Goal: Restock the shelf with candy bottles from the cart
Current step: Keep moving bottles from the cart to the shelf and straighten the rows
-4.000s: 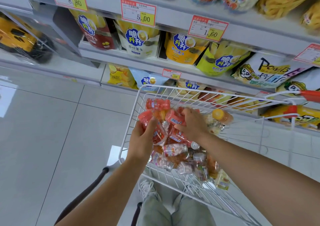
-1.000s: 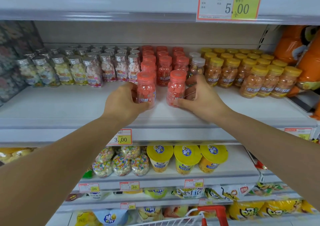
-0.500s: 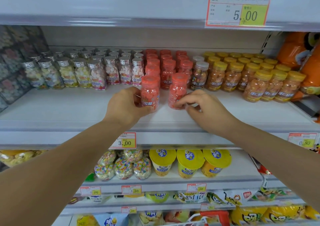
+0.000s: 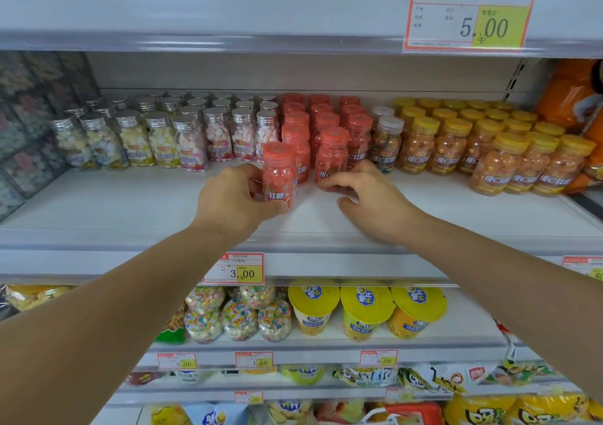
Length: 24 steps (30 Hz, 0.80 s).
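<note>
The right hand has pushed its red-lidded plastic candy bottle back against the red row on the white shelf, loosened fingers seemingly only brushing it, while the left hand, fingers curled, still holds the second bottle in front.

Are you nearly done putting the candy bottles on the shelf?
Partway. Rows of red bottles already stand on the shelf. The left hand grips one red bottle at the front; the right hand touches a second bottle beside it with its fingertips. Only the cart's handle shows, so what's left is unclear.
</note>
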### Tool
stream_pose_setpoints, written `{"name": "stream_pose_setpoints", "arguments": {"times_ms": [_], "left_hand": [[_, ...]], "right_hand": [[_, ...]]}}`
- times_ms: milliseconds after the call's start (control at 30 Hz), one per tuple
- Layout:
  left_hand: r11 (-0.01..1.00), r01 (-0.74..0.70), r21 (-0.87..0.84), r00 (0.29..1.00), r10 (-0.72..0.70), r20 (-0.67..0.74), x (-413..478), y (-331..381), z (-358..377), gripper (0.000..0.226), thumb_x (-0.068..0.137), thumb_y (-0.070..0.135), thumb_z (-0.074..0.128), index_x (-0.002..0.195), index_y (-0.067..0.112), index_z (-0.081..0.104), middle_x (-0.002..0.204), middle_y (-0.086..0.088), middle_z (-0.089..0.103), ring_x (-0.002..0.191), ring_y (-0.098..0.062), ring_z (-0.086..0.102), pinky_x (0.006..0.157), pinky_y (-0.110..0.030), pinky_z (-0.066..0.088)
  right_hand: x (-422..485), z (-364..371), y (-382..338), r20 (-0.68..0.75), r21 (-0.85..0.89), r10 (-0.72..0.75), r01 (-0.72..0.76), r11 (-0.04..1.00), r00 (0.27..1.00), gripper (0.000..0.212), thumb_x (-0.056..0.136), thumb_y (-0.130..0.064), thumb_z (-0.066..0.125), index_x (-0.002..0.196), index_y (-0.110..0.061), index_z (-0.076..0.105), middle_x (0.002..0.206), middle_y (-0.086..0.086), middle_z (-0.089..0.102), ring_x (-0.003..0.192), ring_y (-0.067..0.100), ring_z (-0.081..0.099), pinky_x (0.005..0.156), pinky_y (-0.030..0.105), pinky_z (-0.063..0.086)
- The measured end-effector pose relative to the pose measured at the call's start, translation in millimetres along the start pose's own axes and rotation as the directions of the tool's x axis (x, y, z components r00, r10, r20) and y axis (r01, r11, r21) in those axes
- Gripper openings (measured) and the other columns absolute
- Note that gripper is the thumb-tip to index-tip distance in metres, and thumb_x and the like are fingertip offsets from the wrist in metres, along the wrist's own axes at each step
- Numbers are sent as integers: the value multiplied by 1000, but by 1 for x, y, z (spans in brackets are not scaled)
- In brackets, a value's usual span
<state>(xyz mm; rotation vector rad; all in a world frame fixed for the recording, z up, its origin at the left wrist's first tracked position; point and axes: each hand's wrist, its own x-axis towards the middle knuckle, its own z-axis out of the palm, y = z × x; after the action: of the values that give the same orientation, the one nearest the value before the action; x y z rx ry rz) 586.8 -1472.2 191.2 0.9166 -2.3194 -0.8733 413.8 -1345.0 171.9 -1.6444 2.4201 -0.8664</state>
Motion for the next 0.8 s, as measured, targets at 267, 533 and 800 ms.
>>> {"name": "stream_pose_setpoints", "arguments": {"times_ms": [267, 533, 800], "left_hand": [[1000, 14, -24, 998, -13, 55, 2, 3, 0, 37, 70, 30, 84, 101, 21, 68, 90, 5, 72, 86, -15, 66, 84, -39, 54], [988, 6, -155, 980, 25, 196, -5, 30, 22, 55, 64, 26, 89, 102, 13, 51, 91, -1, 73, 84, -16, 69, 80, -33, 53], [986, -161, 54, 977, 151, 147, -7, 36, 27, 31, 77, 14, 77, 100, 21, 57, 98, 4, 64, 97, -16, 58, 81, -27, 44]], "right_hand": [[-6, -9, -1, -14, 15, -31, 31, 999, 999, 39, 89, -3, 56, 122, -21, 64, 121, 4, 56, 113, 13, 55, 100, 20, 40], [-23, -20, -11, -27, 536, 26, -8, 844, 999, 36, 78, -23, 79, 94, -21, 47, 100, 3, 67, 88, 10, 65, 77, 25, 53], [-27, -34, 4, -72, 571, 56, -5, 821, 996, 38, 80, -11, 76, 97, -23, 45, 91, -1, 66, 74, 3, 64, 66, 18, 51]]}}
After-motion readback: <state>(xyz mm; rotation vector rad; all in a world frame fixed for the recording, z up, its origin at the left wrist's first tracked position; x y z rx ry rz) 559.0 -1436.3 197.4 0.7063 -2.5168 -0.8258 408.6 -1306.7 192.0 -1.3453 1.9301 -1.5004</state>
